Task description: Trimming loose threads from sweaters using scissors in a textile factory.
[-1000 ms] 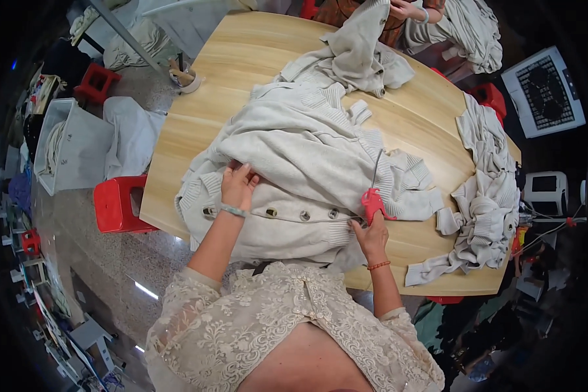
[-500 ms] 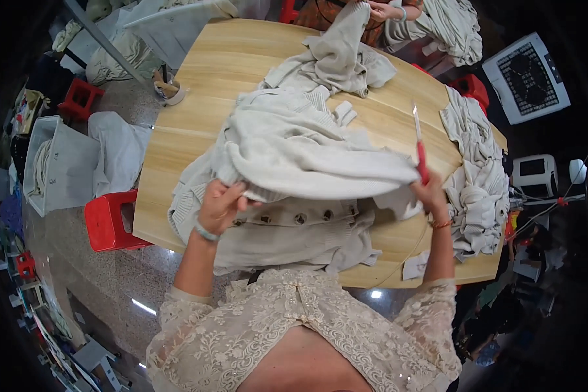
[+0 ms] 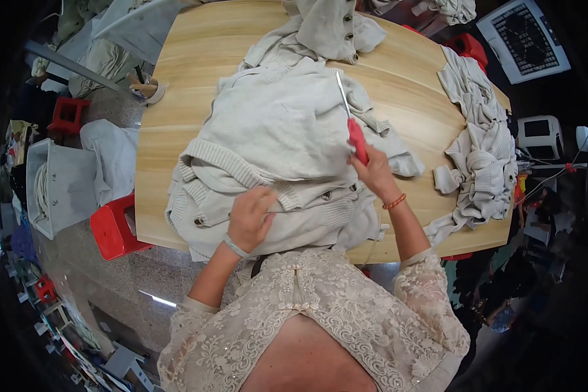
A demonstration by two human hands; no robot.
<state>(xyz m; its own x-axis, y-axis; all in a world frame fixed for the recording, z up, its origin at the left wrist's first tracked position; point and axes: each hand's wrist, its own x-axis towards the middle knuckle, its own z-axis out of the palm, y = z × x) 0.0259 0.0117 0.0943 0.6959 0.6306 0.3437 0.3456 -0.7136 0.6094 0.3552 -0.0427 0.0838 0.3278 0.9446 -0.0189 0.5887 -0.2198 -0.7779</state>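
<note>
A pale cream knitted cardigan (image 3: 268, 121) lies spread over another buttoned knit garment (image 3: 294, 230) at the near middle of the table. Its ribbed band runs across just beyond my left hand (image 3: 249, 217), whose fingers are smeared by motion over the lower garment; whether they touch the knit I cannot tell. My right hand (image 3: 374, 172) is closed round the red handle of a pair of scissors (image 3: 356, 138). The scissors' slim metal blades point away from me above the cardigan's right side. Dark round buttons show along the lower garment's front.
More cream knitwear lies at the table's far edge (image 3: 323, 32) and in a crumpled heap (image 3: 480, 157) along its right side. A roll of tape with tools in it (image 3: 151, 91) sits at the left edge. A red stool (image 3: 114, 228) and white bin (image 3: 65, 189) stand left.
The cardigan, lifted and stretched between both hands earlier, now lies down flatter. My right hand with the scissors moved left; my left hand released the fabric and shifted right and nearer.
</note>
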